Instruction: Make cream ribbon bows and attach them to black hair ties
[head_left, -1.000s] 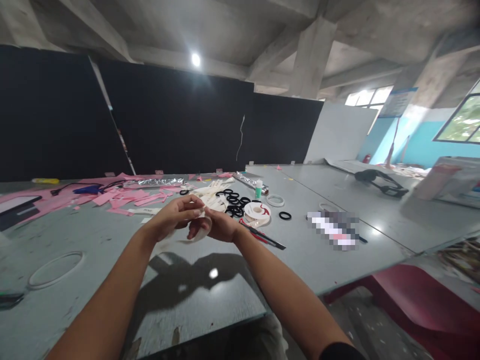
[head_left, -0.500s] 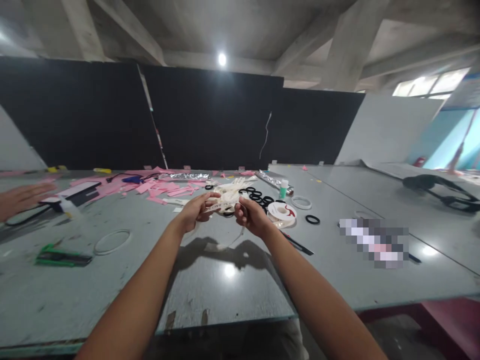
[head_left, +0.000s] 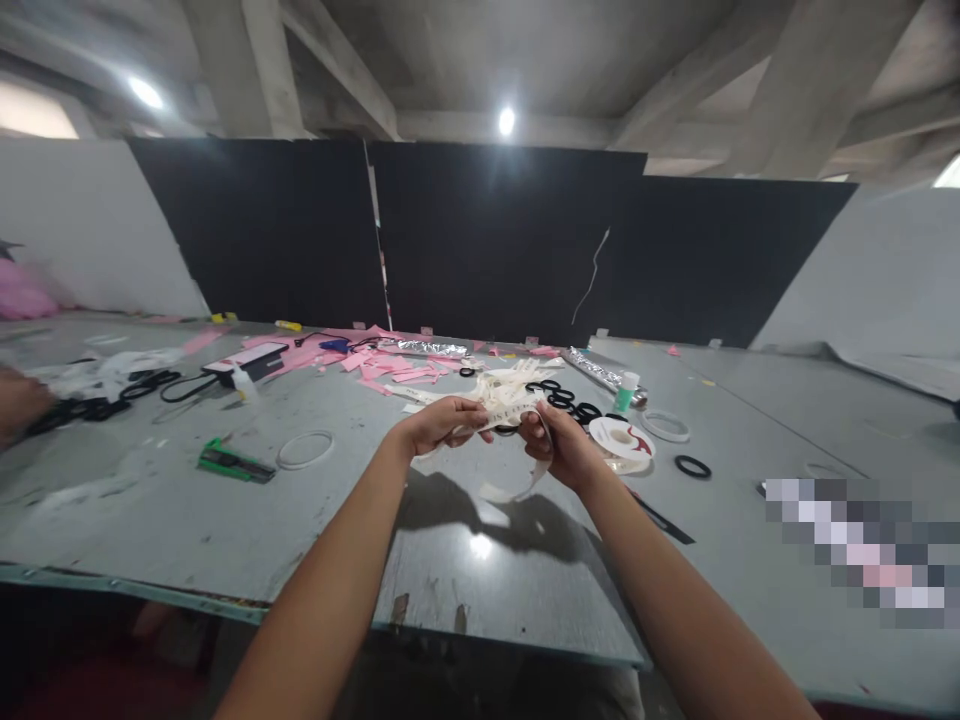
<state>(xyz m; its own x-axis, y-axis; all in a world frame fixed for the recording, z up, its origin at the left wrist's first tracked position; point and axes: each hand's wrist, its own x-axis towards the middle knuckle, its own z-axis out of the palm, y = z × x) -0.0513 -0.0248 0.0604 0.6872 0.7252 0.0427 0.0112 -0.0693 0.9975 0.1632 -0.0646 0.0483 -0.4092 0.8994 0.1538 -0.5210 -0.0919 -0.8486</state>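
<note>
A cream ribbon (head_left: 511,411) with dark printed letters is stretched between my two hands above the table. My left hand (head_left: 450,420) pinches it on the left, fingers closed. On the right, my right hand (head_left: 556,440) grips it between thumb and fingers. A loose end curls down below my right hand. Just behind the hands lies a pile of cream ribbon strips (head_left: 510,380). Several black rings (head_left: 574,405) lie to the right of that pile. Close to my right hand sits a white ribbon spool (head_left: 621,438) with a red mark.
A green cutter (head_left: 234,462) and a white ring (head_left: 305,450) lie left. Right are a glue stick (head_left: 626,392), another white ring (head_left: 665,427), a black ring (head_left: 692,467) and a dark blade-like tool (head_left: 664,518). Pink scraps (head_left: 375,362) lie behind. Another person's blurred hand (head_left: 22,405) is far left.
My view has turned left, so the table's things appear further right. Both hands still hold the ribbon, and its loose end now hangs in a wider curl by my right hand.
</note>
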